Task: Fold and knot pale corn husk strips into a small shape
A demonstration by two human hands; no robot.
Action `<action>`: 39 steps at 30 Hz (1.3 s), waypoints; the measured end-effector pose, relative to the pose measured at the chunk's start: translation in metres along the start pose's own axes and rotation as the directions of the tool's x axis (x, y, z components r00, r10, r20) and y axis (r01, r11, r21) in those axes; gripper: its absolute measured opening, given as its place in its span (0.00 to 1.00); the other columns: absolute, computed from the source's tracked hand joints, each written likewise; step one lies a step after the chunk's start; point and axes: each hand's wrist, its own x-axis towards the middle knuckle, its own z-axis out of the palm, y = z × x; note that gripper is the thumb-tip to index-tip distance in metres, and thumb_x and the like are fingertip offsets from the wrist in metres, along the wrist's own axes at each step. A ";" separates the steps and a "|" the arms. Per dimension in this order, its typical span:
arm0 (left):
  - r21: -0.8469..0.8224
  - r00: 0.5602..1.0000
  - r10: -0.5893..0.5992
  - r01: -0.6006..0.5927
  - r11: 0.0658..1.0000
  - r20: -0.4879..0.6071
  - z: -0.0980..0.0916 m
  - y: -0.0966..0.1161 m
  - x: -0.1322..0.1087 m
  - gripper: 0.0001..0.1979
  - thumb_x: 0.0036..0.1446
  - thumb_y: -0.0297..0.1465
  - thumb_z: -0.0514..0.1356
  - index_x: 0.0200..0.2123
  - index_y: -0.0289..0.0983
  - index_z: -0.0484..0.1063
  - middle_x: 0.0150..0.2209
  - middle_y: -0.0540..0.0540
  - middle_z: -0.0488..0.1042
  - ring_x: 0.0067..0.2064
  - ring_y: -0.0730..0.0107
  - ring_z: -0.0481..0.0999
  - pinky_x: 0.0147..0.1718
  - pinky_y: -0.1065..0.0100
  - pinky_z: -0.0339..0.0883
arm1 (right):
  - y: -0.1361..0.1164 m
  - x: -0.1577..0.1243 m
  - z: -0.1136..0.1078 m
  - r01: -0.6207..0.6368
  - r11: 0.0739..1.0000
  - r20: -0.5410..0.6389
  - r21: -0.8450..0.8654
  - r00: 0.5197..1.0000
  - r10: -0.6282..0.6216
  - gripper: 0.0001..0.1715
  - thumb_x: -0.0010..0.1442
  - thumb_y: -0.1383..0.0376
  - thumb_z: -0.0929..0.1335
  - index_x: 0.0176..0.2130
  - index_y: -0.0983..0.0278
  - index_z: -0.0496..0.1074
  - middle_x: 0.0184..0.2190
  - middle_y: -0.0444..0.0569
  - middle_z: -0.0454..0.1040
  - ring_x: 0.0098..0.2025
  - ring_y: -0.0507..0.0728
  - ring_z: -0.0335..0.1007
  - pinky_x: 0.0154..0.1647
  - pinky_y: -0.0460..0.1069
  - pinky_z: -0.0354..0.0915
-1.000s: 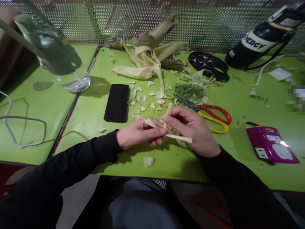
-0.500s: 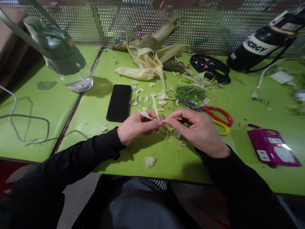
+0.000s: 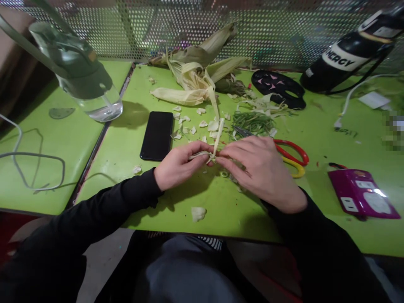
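Pale corn husk strips (image 3: 218, 136) cross in a small knot between my hands, above the table's front half. One strip sticks up and away from me; others run back toward my left palm. My left hand (image 3: 180, 165) pinches them between thumb and fingers. From the other side, the thumb and fingertips of my right hand (image 3: 260, 170) close on the knot; its far fingers are partly hidden. Just beyond the right hand lie scissors (image 3: 292, 149) with one red and one yellow handle, their blades partly covered. Small cut husk pieces (image 3: 213, 126) are scattered behind the hands.
A black phone (image 3: 157, 135) lies left of the scraps. Whole corn husks (image 3: 189, 82), green shreds (image 3: 255, 122) and a black palette (image 3: 277, 88) lie farther back. A clear-based bottle (image 3: 104, 101) stands left, a black bottle (image 3: 341, 59) right, and a purple socket block (image 3: 362, 193) front right.
The upright strip has swung from leaning left to leaning right. My right hand has turned more back-up, its fingers now nearer the knot. The left hand has barely moved.
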 end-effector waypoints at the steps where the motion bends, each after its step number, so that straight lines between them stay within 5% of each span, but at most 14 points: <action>1: 0.002 1.000 -0.002 0.002 1.000 -0.003 0.001 -0.001 -0.001 0.08 0.62 0.30 0.55 0.43 0.33 0.70 0.35 0.47 0.76 0.36 0.75 0.73 0.40 0.71 0.66 | -0.001 0.000 0.002 0.010 1.000 0.003 0.003 1.000 -0.010 0.14 0.65 0.55 0.64 0.38 0.62 0.74 0.36 0.52 0.79 0.41 0.64 0.72 0.43 0.59 0.59; 6: -0.195 0.993 -0.115 0.106 0.975 -0.039 0.008 0.000 -0.002 0.05 0.63 0.29 0.56 0.40 0.34 0.64 0.30 0.48 0.76 0.34 0.74 0.77 0.35 0.72 0.69 | -0.009 0.000 0.005 -0.030 0.971 0.043 0.236 0.999 0.021 0.11 0.68 0.63 0.61 0.37 0.61 0.71 0.33 0.48 0.77 0.34 0.55 0.71 0.34 0.50 0.61; 11: -0.348 0.984 -0.145 0.102 0.932 -0.099 0.010 0.001 0.000 0.05 0.64 0.27 0.56 0.35 0.36 0.60 0.26 0.52 0.74 0.30 0.75 0.78 0.31 0.73 0.70 | -0.013 0.001 0.006 -0.039 0.969 0.037 0.242 0.999 0.031 0.09 0.67 0.64 0.62 0.35 0.61 0.69 0.31 0.47 0.75 0.32 0.54 0.69 0.31 0.49 0.60; 21: -0.358 0.963 -0.227 0.163 0.919 -0.144 0.004 0.011 0.002 0.07 0.65 0.26 0.53 0.32 0.36 0.59 0.24 0.52 0.74 0.24 0.80 0.74 0.25 0.76 0.66 | -0.019 -0.001 0.004 -0.091 0.961 0.024 0.260 0.996 0.088 0.10 0.67 0.62 0.62 0.33 0.59 0.66 0.27 0.45 0.72 0.27 0.53 0.66 0.27 0.50 0.57; 27: -0.429 0.982 -0.190 0.168 0.888 -0.010 0.002 0.006 0.002 0.13 0.49 0.25 0.68 0.37 0.32 0.68 0.26 0.54 0.72 0.27 0.80 0.72 0.29 0.74 0.68 | -0.018 -0.001 0.008 -0.062 0.968 -0.020 0.244 0.997 0.069 0.09 0.67 0.61 0.62 0.35 0.58 0.68 0.31 0.47 0.75 0.31 0.55 0.68 0.31 0.51 0.59; 39: -0.307 0.976 -0.215 0.210 0.928 0.016 0.001 0.015 0.003 0.05 0.55 0.19 0.59 0.35 0.31 0.70 0.23 0.53 0.70 0.25 0.81 0.70 0.28 0.75 0.65 | -0.017 -0.001 0.002 -0.081 0.948 0.065 0.309 0.996 0.064 0.11 0.67 0.65 0.61 0.31 0.61 0.64 0.25 0.43 0.68 0.26 0.51 0.62 0.27 0.48 0.56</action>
